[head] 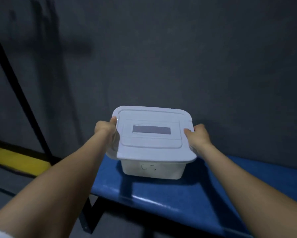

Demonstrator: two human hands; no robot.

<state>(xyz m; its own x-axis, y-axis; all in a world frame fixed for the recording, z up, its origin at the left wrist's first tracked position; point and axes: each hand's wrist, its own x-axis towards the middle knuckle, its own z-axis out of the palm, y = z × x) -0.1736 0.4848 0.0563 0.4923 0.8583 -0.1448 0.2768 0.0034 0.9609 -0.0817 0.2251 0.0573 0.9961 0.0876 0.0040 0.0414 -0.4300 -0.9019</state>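
**Two hands take hold of the box lid**

A big dark grey wall [178, 48] stands behind everything, past the fingertips. Under the hands is a long shiny blue bench [170, 194]. Far off to the left of the left fingers, a yellow strip [15, 158] runs along the floor.

A white plastic box [161, 170] with round corners sits on the bench, close to the wall. It is right between the two hands and a little below the fingers. On top of it lies a flat white plastic lid [152, 148], which sticks out past the box sides.

The left hand [105, 128] grips the left edge of the lid. Its thumb lies on top and the other fingers go under the rim, where they are hidden. The right hand [198, 136] grips the right edge the same way, thumb on top and fingers tucked under.

A grey label [151, 129] sits in the middle of the lid, halfway between the two thumbs. Small black marks [148, 167] are on the front of the box, below the fingers. They are too blurry to read.

It looks like the grabbing step is done. I cannot tell if the lid will come off or if the whole box will go up. Either way, both hands should lift together and keep it level, so nothing tips or slides off the bench.
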